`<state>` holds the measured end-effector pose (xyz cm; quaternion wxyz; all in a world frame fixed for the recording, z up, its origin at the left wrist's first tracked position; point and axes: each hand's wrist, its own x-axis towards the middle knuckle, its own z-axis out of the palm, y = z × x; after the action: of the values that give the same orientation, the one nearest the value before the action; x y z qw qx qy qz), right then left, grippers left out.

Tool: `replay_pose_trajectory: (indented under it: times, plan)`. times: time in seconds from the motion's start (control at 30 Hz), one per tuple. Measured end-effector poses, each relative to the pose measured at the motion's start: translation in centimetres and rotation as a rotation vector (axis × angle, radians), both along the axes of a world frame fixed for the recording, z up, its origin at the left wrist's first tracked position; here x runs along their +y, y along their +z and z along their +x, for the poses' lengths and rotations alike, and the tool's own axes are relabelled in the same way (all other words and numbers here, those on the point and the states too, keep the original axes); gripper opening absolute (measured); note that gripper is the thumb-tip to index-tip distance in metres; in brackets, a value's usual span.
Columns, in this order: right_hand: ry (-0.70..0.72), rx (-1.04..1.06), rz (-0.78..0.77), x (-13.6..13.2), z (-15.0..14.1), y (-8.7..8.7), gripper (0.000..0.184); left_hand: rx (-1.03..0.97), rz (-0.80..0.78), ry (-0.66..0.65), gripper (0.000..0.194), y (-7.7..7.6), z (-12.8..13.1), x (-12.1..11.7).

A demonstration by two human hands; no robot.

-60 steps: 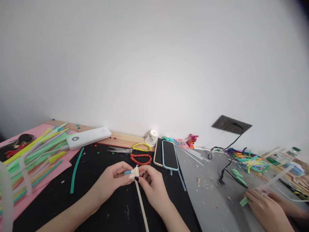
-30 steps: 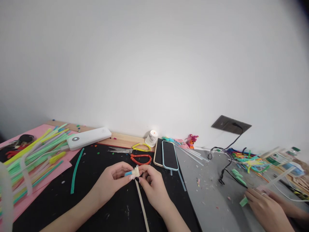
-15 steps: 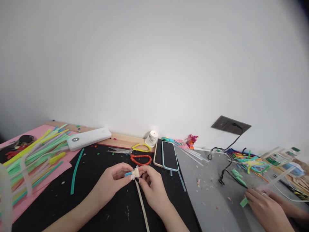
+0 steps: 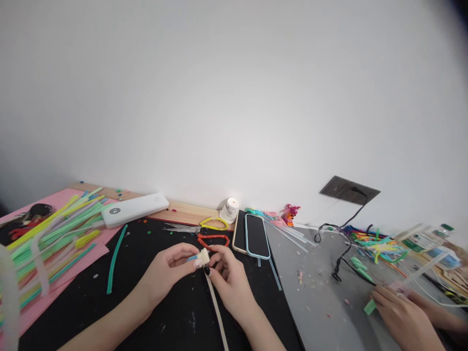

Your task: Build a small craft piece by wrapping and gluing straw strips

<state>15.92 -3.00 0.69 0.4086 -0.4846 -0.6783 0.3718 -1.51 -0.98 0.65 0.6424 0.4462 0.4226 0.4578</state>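
Between the thumb and fingers of my left hand point(image 4: 164, 273) is a small cream fuzzy piece point(image 4: 203, 256), apparently wound from pipe cleaner, with a bit of blue at its left side. My right hand point(image 4: 234, 287) is closed just to its right, thumb and fingertips pinching a long cream pipe cleaner point(image 4: 218, 317) close to the piece. The rest of that strip runs down toward the bottom edge. Just beyond my fingers lie scissors point(image 4: 214, 241) with one red and one yellow handle loop.
Left, many coloured pipe cleaners point(image 4: 62, 243) cover pink paper point(image 4: 98, 252), beside a white device point(image 4: 135, 209). A green pipe cleaner point(image 4: 117, 258) lies on the black mat. Phones point(image 4: 257, 236) and a paper cup point(image 4: 230, 210) stand behind. Another person's hands point(image 4: 398, 307) work at right.
The cream piece has turned and shows more between my fingertips. My right fingers have shifted slightly, and the cream strip has swung a little right.
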Motion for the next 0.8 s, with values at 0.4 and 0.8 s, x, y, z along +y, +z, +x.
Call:
replay_pose_trajectory:
  times: [0.4, 0.8]
  plan:
    - [0.005, 0.089, -0.062, -0.19, -0.18, -0.26, 0.016, -0.382, -0.380, 0.062, 0.013, 0.12, -0.32, 0.29]
    - [0.016, 0.069, -0.122, -0.18, -0.25, -0.41, 0.013, -0.462, -0.438, 0.082, 0.016, 0.32, -0.53, 0.54]
